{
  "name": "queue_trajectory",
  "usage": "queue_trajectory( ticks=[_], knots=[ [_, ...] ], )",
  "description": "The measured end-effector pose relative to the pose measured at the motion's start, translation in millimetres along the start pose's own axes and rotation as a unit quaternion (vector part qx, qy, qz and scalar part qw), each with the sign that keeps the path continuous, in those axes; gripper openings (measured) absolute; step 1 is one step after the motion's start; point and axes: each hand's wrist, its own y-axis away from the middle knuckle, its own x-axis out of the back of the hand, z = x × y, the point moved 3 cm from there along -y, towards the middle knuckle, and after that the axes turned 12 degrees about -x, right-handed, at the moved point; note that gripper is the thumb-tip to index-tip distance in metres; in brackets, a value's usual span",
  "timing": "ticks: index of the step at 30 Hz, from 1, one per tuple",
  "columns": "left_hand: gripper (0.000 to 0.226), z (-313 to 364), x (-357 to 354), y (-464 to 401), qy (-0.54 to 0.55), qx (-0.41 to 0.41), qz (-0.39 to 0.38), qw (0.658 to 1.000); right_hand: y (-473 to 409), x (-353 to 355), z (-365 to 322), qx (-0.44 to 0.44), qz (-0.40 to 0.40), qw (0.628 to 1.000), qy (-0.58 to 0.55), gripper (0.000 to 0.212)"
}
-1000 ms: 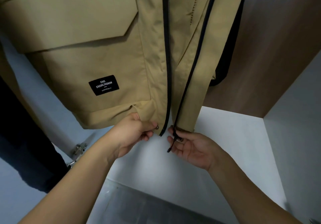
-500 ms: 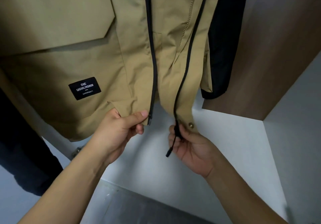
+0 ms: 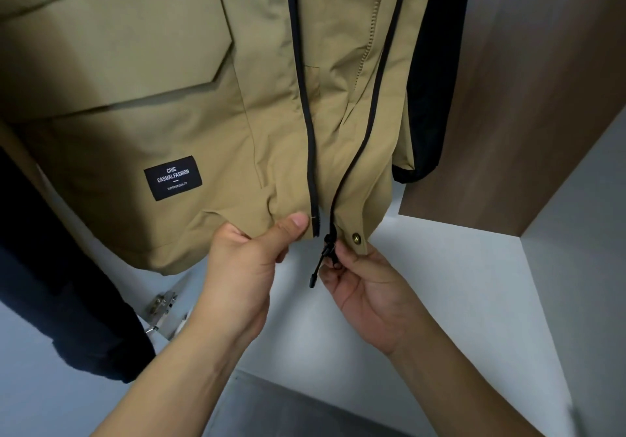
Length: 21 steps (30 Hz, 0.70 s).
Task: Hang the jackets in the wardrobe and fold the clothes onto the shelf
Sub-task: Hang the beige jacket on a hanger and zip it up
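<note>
Left hand (image 3: 247,267): thumb on the front, fingers curled behind, pinching the bottom hem of the tan jacket (image 3: 189,125) just beside the left zipper edge. Right hand (image 3: 366,287): palm up, fingers curled, pinching the black zipper slider (image 3: 329,245) at the foot of the right front panel; its pull cord (image 3: 315,272) dangles below. Brass snap (image 3: 356,238): on the hem corner, touching the right fingers. Tan jacket: hanging inside the wardrobe, front unzipped, above the white shelf (image 3: 457,284). Black label (image 3: 173,178): sewn beneath the pocket flap. Black garment (image 3: 437,74): behind the jacket, right. Dark garment (image 3: 61,284): left. Metal hinge (image 3: 164,306): lower left.
</note>
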Motion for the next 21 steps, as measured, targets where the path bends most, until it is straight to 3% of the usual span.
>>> queue_trajectory(
  ticks=[8,21],
  knots=[
    [0.036,-4,-13,8,-0.004,-0.034,0.010,0.999,0,-5,1,0.032,-0.019,0.999,0.040,0.016],
    [0.031,-6,-8,2,0.002,-0.028,0.038,0.999,-6,-9,4,0.035,-0.001,0.999,0.014,0.017]
  ],
)
